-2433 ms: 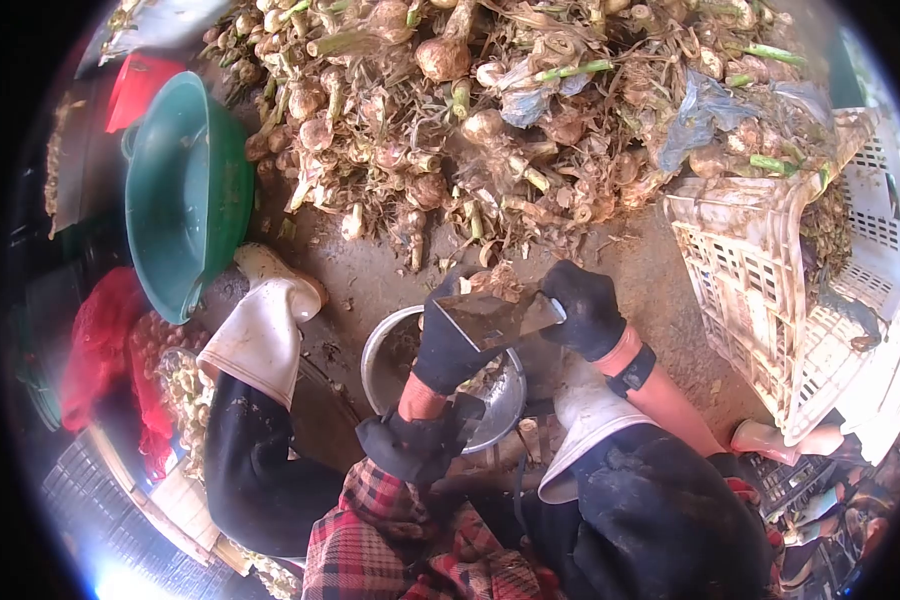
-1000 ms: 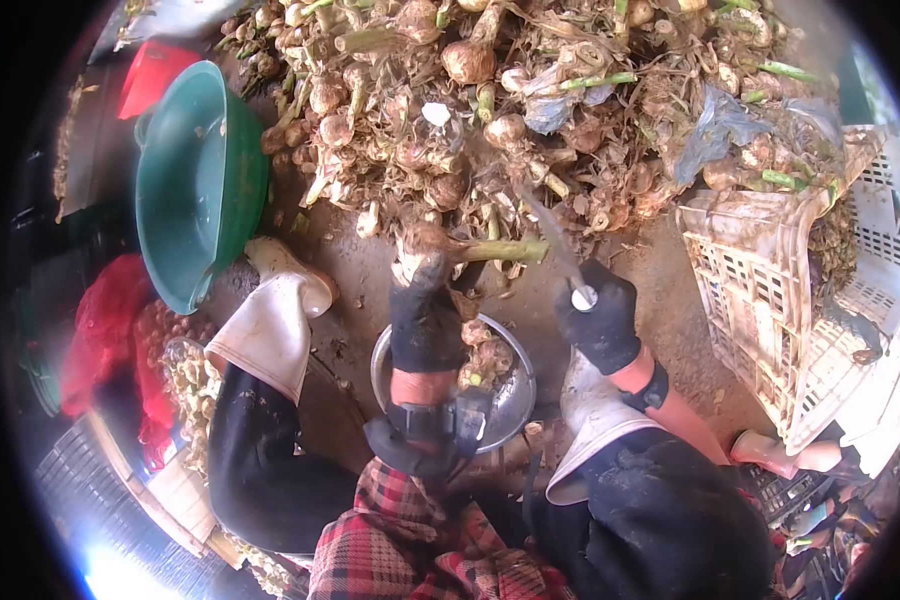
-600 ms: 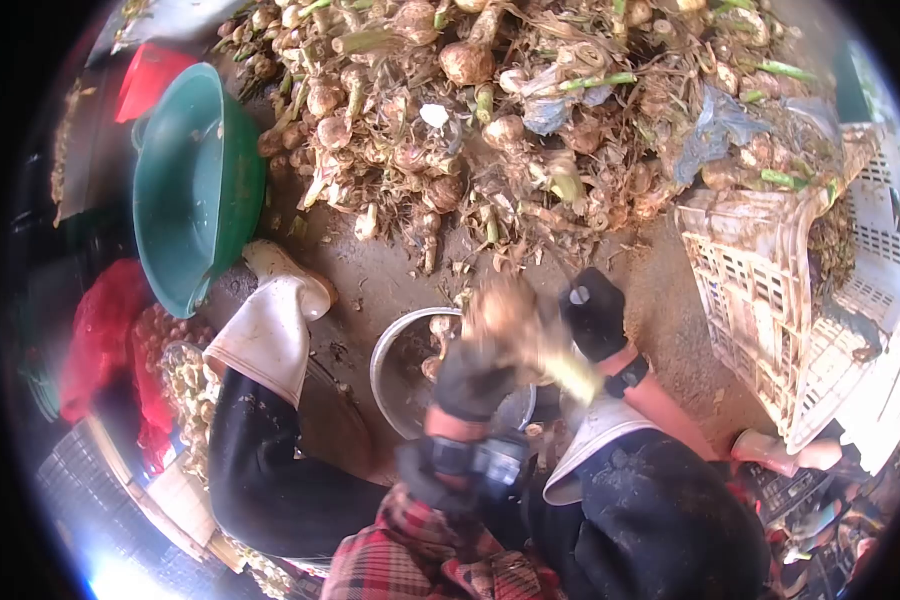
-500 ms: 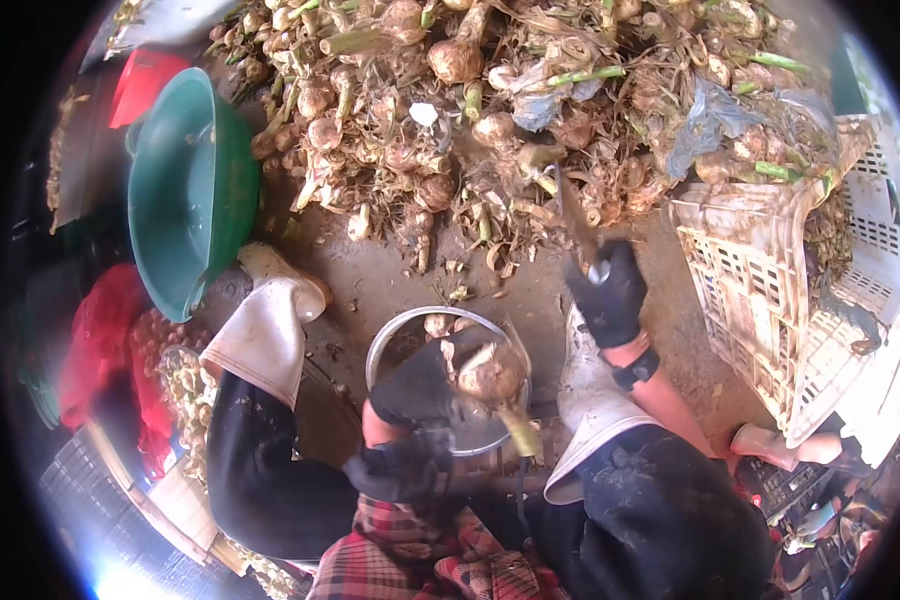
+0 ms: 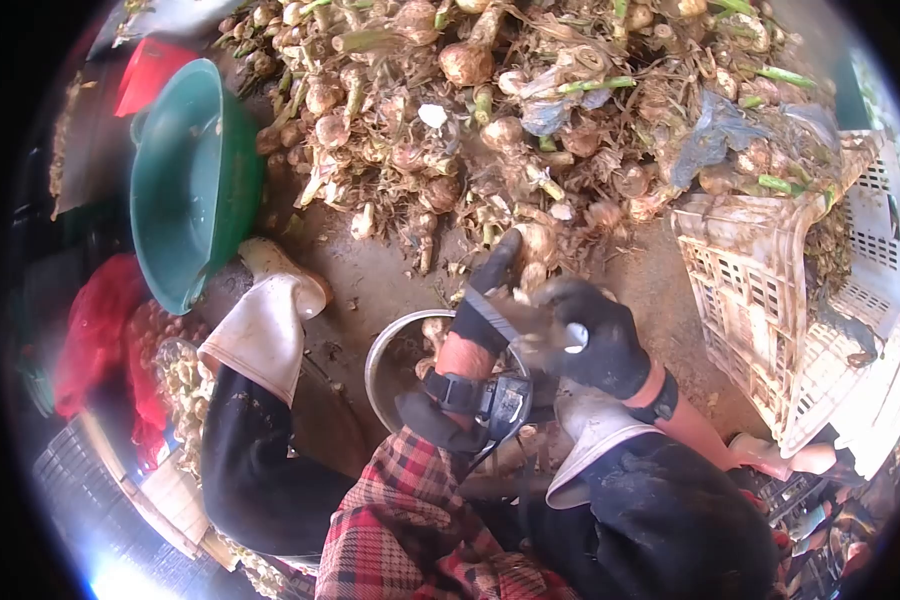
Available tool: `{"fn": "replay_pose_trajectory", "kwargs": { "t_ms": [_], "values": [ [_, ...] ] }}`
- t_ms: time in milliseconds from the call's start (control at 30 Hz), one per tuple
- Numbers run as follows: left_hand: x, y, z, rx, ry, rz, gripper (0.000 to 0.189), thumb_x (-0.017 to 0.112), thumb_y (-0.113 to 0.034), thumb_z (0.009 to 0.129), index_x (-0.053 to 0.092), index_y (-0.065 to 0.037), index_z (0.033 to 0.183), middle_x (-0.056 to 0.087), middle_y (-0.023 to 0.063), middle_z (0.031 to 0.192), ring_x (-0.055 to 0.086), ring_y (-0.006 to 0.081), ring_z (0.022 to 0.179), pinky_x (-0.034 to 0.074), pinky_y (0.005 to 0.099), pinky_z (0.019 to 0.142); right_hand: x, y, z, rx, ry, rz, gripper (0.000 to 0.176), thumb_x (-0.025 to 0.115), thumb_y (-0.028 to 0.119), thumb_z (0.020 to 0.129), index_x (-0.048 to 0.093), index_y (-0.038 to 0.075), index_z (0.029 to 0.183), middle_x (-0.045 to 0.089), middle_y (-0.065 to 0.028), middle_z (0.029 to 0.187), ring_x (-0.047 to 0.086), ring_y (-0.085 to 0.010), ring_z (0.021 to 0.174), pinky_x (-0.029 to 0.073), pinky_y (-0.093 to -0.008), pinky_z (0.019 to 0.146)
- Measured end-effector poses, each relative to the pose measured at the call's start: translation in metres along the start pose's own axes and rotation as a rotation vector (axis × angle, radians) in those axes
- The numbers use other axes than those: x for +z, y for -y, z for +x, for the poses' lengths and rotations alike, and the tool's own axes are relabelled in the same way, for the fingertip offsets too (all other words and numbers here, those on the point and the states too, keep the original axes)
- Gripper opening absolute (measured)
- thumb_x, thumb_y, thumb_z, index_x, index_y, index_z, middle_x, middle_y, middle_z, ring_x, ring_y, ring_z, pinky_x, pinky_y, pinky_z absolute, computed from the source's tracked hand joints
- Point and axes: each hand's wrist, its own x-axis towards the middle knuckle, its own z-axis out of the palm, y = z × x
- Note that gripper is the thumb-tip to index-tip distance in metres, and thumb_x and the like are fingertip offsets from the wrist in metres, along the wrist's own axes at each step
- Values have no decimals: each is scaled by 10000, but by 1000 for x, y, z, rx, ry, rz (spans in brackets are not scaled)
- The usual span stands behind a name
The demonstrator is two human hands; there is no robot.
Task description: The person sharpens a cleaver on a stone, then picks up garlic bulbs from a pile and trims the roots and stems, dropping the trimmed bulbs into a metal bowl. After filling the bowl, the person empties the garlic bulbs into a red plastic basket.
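Observation:
My left hand (image 5: 488, 292), in a dark glove, reaches to the pile's front edge, its fingers around a garlic bulb (image 5: 536, 241); the thumb is hidden. In my right hand (image 5: 602, 338), also dark-gloved, is a knife with a pale handle end. Its blurred blade (image 5: 492, 313) crosses in front of my left hand. Beneath my hands stands a round metal-rimmed bucket (image 5: 372, 372) with a few bulbs (image 5: 435, 330) inside. Beyond lies a large pile of garlic (image 5: 410, 150) with stems, roots and dry leaves.
A green basin (image 5: 180, 190) leans at the left, before a red container (image 5: 156, 75). Red netting (image 5: 100, 330) and peeled-looking bulbs (image 5: 182, 385) lie at lower left. Dirty white plastic crates (image 5: 745, 300) stand at the right. White boot tops (image 5: 260, 340) flank the bucket.
My left hand has moved from over the bucket up to the pile's edge; the stemmed bulb it held is no longer seen there. My right hand has come down and left with the knife.

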Motion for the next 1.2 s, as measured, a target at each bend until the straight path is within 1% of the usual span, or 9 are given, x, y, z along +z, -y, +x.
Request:
{"fn": "replay_pose_trajectory", "kwargs": {
  "t_ms": [33,100,300,400,633,767,867,933,1200],
  "values": [
    [5,-13,-6,-166,-16,-631,315,533,-247,933,543,-42,1172,620,81,1011,600,202,860,521,347,751,-2,6,0,8,103,-78,339,817,156,635,551,69,827,631,-121,1014,637,-296,914,523,-345,736],
    [2,-25,-8,191,9,-491,519,654,-131,847,397,-41,1289,597,109,1062,610,225,879,529,351,763,-9,5,-6,-10,101,-140,318,798,148,641,544,72,818,629,-115,980,640,-303,875,524,-360,701],
    [-55,-11,-19,588,-90,968,610,746,-144,760,434,-70,1279,599,101,1090,593,178,930,474,318,881,-15,12,11,5,-31,-367,241,685,39,638,527,69,818,550,-94,777,599,-326,635,485,-397,538],
    [-48,-7,-24,708,35,1180,457,718,-151,773,559,-115,1200,635,60,1066,606,201,968,453,357,915,-10,22,21,-15,-9,-520,202,639,52,658,536,67,831,543,-97,788,591,-314,627,480,-396,522],
    [-44,-10,-38,526,108,1100,366,658,-169,862,578,-100,1212,612,72,1178,567,220,1080,439,358,949,-6,0,13,12,85,-525,370,732,119,532,518,64,829,501,-116,795,563,-337,648,460,-406,557],
    [-28,-27,-37,872,112,1216,238,692,-196,756,703,-145,988,698,-12,867,671,180,746,517,321,727,-2,-19,5,-24,62,-547,247,666,108,602,544,84,816,548,-99,799,597,-314,662,489,-398,534],
    [2,-45,-54,393,-47,881,565,771,-237,698,573,-28,1185,685,73,893,663,188,828,505,350,809,2,-73,-15,78,-2,-632,189,654,124,646,574,83,813,593,-123,801,611,-317,685,499,-405,552],
    [2,-41,-65,550,103,898,698,802,-245,650,494,23,1216,660,131,944,649,212,873,502,356,826,-11,-107,-32,306,-80,-648,107,622,151,726,601,85,808,625,-159,782,613,-340,681,502,-423,567],
    [-25,-32,-33,594,29,910,639,828,-253,615,553,-12,1139,671,81,878,652,190,787,507,335,813,-8,-4,-2,91,-60,-455,198,691,134,677,536,102,796,574,-106,770,606,-331,647,491,-407,547]
  ]
}}
